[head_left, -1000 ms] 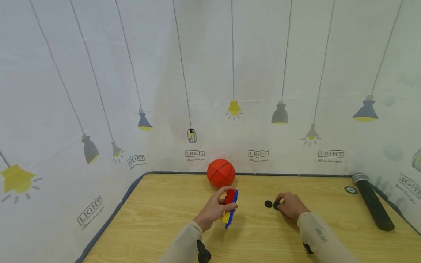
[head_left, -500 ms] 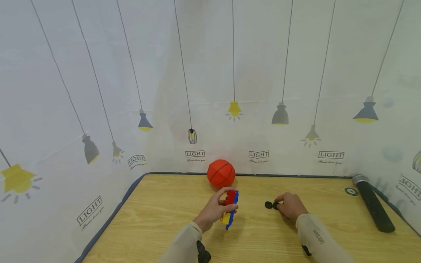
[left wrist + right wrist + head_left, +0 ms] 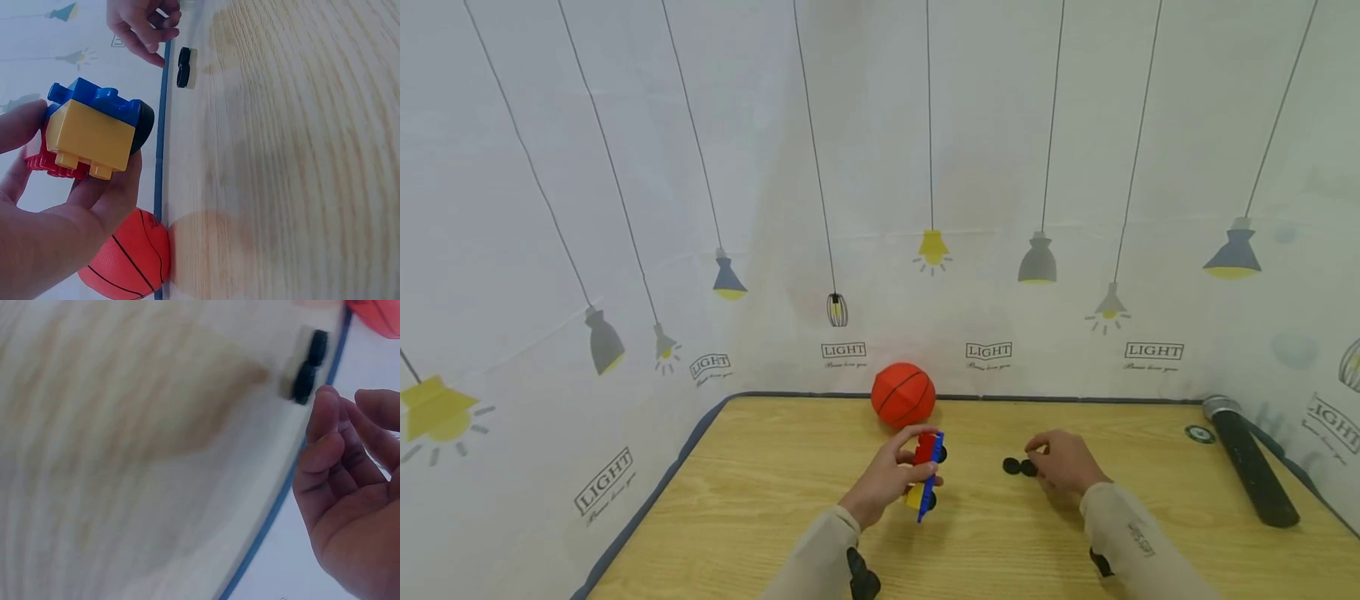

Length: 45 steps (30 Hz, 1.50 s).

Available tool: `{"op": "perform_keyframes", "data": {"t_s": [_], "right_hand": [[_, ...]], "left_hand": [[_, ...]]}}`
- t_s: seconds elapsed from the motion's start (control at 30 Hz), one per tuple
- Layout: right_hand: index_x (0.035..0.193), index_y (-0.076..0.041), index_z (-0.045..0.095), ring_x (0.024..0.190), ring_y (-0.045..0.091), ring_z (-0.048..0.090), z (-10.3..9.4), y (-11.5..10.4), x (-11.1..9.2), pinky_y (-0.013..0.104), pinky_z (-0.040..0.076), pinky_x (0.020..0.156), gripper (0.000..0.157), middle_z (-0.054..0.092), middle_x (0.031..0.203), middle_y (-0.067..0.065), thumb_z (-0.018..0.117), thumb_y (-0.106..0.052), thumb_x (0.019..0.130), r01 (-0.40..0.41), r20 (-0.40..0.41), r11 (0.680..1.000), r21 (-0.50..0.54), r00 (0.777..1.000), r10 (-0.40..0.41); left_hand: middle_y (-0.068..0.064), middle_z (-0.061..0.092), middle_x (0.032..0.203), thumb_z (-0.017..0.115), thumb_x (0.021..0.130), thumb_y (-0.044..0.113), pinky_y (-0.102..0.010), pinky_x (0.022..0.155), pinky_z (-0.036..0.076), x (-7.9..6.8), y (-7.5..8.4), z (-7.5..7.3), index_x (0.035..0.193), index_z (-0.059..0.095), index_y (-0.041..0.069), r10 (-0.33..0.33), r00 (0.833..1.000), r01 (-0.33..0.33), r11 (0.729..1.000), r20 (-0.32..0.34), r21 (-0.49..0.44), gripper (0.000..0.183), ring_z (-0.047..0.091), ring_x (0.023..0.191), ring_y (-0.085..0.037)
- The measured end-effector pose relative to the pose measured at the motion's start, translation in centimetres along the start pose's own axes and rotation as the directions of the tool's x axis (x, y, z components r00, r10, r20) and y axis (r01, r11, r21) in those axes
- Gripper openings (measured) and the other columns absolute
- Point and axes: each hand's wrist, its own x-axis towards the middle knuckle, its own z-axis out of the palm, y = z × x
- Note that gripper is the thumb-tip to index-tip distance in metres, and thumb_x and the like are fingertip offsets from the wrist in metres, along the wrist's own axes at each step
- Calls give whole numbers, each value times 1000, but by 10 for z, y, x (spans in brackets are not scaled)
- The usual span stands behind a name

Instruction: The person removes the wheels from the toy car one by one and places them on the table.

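In the head view my left hand (image 3: 891, 477) holds up a toy block car (image 3: 928, 467) with red and yellow bricks on a blue base. Black wheels show on the base's right side. The left wrist view shows the car's yellow brick (image 3: 94, 137) and one black wheel (image 3: 144, 127), with thumb and fingers on either side. Two black toy wheels (image 3: 1012, 466) lie side by side on the table. Right by them is my right hand (image 3: 1067, 461); in the right wrist view its fingers (image 3: 326, 412) are loosely bent with nothing between them.
An orange-red basketball-patterned ball (image 3: 904, 395) sits at the table's back edge. A black microphone (image 3: 1251, 460) lies at the right, beside a small round disc (image 3: 1199, 434). White lamp-printed cloth (image 3: 880, 167) rises behind the wooden table (image 3: 760, 467).
The car in my left hand has turned slightly, bringing its black wheels into view. My right hand has let go of the loose wheel and lifted slightly away.
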Motion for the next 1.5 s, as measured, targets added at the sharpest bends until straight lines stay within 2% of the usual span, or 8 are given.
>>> {"op": "perform_keyframes", "data": {"t_s": [0.23, 0.47, 0.67, 0.8, 1.03, 1.17, 1.27, 1.5], "right_hand": [[116, 4, 69, 56, 23, 61, -9, -28, -7, 32, 47, 54, 26, 67, 72, 13, 58, -12, 99, 11, 32, 990, 140, 999, -16], [115, 0, 70, 58, 22, 61, -4, -42, -7, 31, 48, 52, 23, 69, 75, 15, 59, -13, 100, 46, 59, 964, 263, 996, -63], [112, -2, 71, 58, 18, 61, 1, -56, -7, 30, 49, 51, 21, 68, 75, 14, 59, -14, 100, 112, 69, 949, 295, 988, -138], [112, -3, 71, 58, 14, 60, 6, -62, -8, 28, 51, 53, 20, 68, 76, 10, 60, -13, 99, 136, 74, 944, 302, 984, -165], [112, -5, 70, 59, 17, 60, 15, -71, -9, 27, 49, 51, 19, 68, 77, 7, 60, -14, 100, 155, 110, 935, 319, 974, -199], [116, -3, 69, 60, 19, 61, 16, -75, -10, 27, 47, 49, 22, 68, 78, 8, 59, -15, 100, 162, 120, 928, 335, 970, -212], [116, -3, 68, 61, 20, 61, 17, -79, -11, 26, 47, 50, 22, 69, 79, 9, 59, -16, 101, 160, 127, 924, 347, 968, -216], [118, -4, 68, 61, 18, 60, 17, -85, -14, 28, 48, 50, 23, 69, 80, 10, 59, -16, 101, 160, 144, 905, 395, 962, -233]], "left_hand": [[-25, 61, 127, 63, 100, 20, -30, 69, 37, -2, 1, 2, 141, 51, 30, -11, 1000, 11, 1000, 3, -1, 44, 75, 100, -27], [-22, 64, 124, 64, 99, 22, -28, 66, 35, -1, 0, 2, 141, 51, 28, -17, 1000, 17, 1000, 8, 6, 45, 75, 100, -26], [-22, 64, 125, 64, 99, 22, -29, 67, 38, -1, -1, 1, 143, 50, 27, -16, 1000, 16, 1000, 6, 7, 46, 74, 101, -29], [-21, 65, 123, 64, 99, 23, -29, 66, 37, 0, -1, 3, 142, 50, 28, -13, 1000, 13, 1000, 4, 13, 45, 75, 100, -28], [-23, 64, 122, 65, 98, 22, -29, 64, 36, 1, 1, 6, 140, 51, 28, -9, 1000, 9, 1000, -3, 18, 45, 75, 100, -29], [-20, 66, 117, 65, 98, 15, -28, 67, 40, 2, 2, 7, 136, 53, 27, -6, 1000, 6, 1000, -10, 27, 42, 73, 103, -34], [-17, 65, 117, 64, 96, 6, -29, 72, 48, 1, 2, 6, 132, 54, 24, 4, 1000, -4, 1000, -11, 27, 41, 70, 104, -38], [-14, 62, 116, 65, 93, -4, -35, 83, 55, -1, 2, 6, 127, 57, 21, 34, 999, -34, 998, 8, 46, 43, 64, 96, -26]]}}
